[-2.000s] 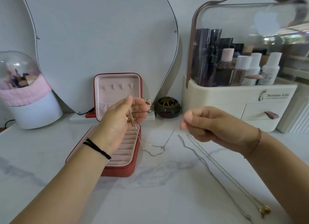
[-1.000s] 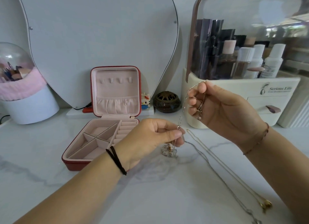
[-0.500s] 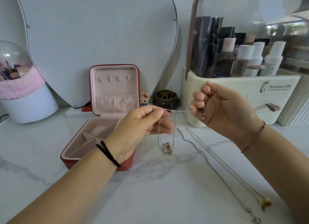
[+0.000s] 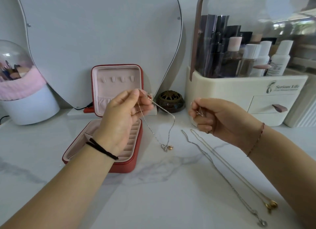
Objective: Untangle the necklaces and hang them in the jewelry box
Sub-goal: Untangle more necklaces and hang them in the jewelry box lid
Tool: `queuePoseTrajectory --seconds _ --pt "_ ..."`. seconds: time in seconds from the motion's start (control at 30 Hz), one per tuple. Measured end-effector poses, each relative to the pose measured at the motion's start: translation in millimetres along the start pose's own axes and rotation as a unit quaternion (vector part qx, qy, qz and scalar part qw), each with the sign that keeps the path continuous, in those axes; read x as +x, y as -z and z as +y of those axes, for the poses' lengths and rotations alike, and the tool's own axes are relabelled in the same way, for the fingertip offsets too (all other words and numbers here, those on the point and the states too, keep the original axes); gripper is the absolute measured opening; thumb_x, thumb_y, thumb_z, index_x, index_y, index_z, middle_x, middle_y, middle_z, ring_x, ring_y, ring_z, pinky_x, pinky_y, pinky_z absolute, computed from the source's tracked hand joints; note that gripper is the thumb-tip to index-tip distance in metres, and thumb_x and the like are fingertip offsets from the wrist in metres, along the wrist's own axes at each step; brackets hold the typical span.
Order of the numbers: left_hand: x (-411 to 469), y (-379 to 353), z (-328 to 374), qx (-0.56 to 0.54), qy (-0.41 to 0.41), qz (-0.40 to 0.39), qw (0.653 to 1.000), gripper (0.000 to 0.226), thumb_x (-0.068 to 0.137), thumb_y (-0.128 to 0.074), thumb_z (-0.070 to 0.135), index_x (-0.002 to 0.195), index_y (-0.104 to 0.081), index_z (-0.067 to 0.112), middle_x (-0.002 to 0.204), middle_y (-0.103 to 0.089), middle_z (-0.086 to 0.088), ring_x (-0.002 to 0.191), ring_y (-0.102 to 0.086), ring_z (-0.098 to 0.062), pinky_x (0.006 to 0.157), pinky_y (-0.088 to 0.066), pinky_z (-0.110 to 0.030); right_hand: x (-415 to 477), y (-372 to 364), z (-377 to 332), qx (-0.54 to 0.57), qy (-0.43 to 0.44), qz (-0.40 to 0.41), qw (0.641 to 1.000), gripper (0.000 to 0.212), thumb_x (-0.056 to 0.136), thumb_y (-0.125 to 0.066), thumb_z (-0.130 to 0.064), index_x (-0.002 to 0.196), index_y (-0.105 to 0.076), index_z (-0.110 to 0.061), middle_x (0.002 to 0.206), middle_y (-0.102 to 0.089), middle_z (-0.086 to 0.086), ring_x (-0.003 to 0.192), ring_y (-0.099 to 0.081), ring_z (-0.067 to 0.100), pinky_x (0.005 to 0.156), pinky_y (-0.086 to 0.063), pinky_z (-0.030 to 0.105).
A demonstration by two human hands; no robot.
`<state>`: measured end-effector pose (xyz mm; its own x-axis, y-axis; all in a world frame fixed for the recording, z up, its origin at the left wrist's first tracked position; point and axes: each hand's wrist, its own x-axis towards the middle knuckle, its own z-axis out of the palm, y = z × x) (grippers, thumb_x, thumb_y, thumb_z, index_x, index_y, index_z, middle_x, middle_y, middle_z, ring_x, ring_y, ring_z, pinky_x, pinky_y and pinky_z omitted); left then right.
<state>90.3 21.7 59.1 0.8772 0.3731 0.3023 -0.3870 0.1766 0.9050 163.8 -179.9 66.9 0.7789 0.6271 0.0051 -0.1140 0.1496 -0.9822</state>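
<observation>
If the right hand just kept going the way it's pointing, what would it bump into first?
Probably the necklace dangling from the left hand: the right hand, pinching a small metal piece, points left with only open air before that chain. Depth is unclear, so it may pass in front.

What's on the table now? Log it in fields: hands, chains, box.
left hand: pinches a looped chain, raised in front of the box
pendants: hang at the loop's low end
right hand: curled, pinches a metal bit
table: silver chain and gold chain lie side by side
box: open, hooks bare
</observation>
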Motion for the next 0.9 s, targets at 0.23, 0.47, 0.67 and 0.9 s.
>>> queuePoseTrajectory --seconds 0.23,0.47,0.67,0.9 --pt "5 5 4 -0.007 -0.011 0.056 0.998 0.024 0.098 -0.042 0.015 0.084 -0.061 0.013 0.061 -0.065 0.005 0.063 -0.065 -0.010 0.070 -0.056 -0.025 -4 -3 4 -0.135 -0.019 -0.010 0.991 0.018 0.096 -0.047 -0.011 0.091 -0.060 0.002 0.079 -0.063 0.012 0.046 -0.026 0.008 0.040 -0.029 0.018" --pt "1 2 0 0.048 0.002 0.005 0.999 0.023 0.097 -0.045 0.014 0.086 -0.065 0.011 0.069 -0.067 0.001 0.069 -0.066 -0.013 0.073 -0.056 -0.026 -4 -7 4 -0.107 0.021 -0.057 0.992 0.019 0.096 -0.045 -0.012 0.094 -0.060 0.000 0.082 -0.063 0.010 0.048 -0.035 0.008 0.046 -0.039 0.019" --pt "-5 -3 -15 0.246 -0.020 -0.054 0.967 0.019 0.093 -0.053 0.016 0.087 -0.071 0.019 0.081 -0.073 -0.003 0.081 -0.068 -0.014 0.077 -0.053 -0.021 -2 -2 3 -0.026 0.044 -0.107 0.993 0.018 0.089 -0.051 -0.021 0.082 -0.063 -0.009 0.091 -0.066 0.012 0.074 -0.063 0.016 0.079 -0.055 0.030" --pt "-11 -11 -18 0.219 0.002 -0.140 0.966 0.024 0.087 -0.061 0.017 0.110 -0.068 0.014 0.103 -0.072 0.002 0.100 -0.065 -0.005 0.087 -0.048 -0.015 -2 -2 7 -0.178 0.059 -0.057 0.981 0.024 0.087 -0.051 -0.029 0.088 -0.065 -0.009 0.084 -0.065 -0.008 0.089 -0.054 0.012 0.090 -0.045 0.028"
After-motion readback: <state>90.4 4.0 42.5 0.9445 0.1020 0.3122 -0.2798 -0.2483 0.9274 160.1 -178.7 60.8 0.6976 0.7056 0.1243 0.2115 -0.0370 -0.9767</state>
